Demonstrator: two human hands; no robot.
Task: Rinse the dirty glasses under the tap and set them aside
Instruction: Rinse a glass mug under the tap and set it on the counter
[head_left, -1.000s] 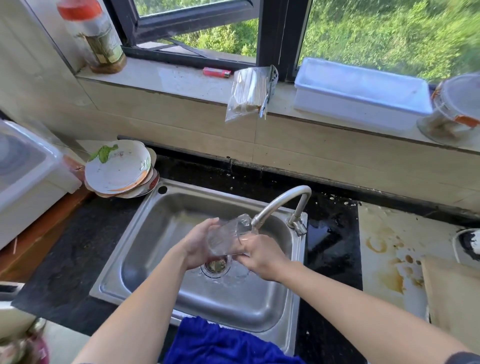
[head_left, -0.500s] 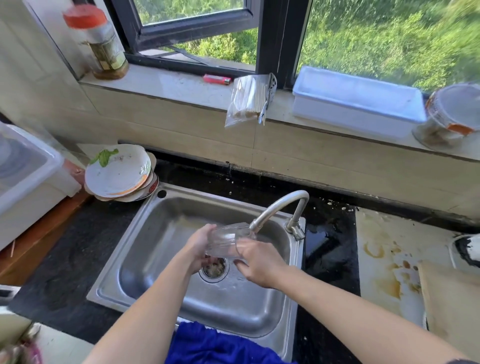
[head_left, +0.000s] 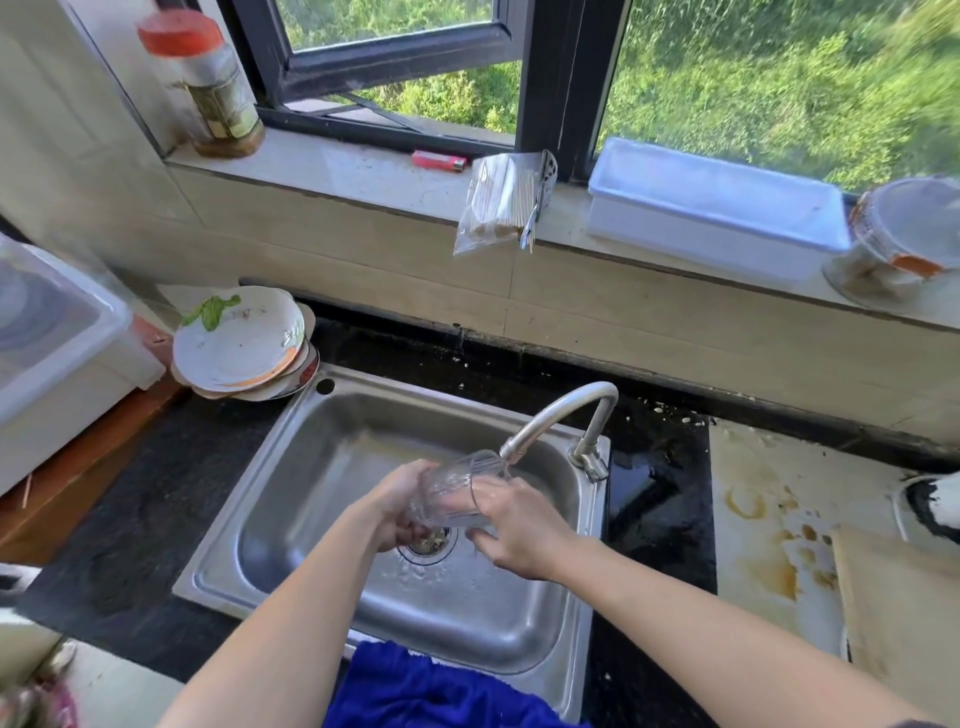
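**Glass held in both hands at the spout**

You hold a clear ribbed glass (head_left: 448, 491) over the sink (head_left: 317, 483), above the drain (head_left: 429, 543). It lies tilted almost on its side, with the open mouth turned up toward the end of the tap (head_left: 563, 408), which sits right at the rim.

Your left hand (head_left: 397, 506) cups the base end, fingers curled round the bottom of the glass. Your right hand (head_left: 519, 532) grips the side nearer the mouth, with the thumb lying along the upper wall and the fingers wrapped underneath. The fingertips under the glass are hidden, so you cannot tell how tightly they press.

Water ripples on the sink floor around the drain.

A stack of dirty plates (head_left: 239, 348) stands at the sink's far left corner, a green leaf scrap on the top one. A blue cloth (head_left: 415, 691) hangs over the near edge of the sink. On the windowsill stand a red-lidded jar (head_left: 208, 88), a red lighter (head_left: 439, 161), a bag of sticks (head_left: 498, 208) and a white lidded box (head_left: 717, 213).
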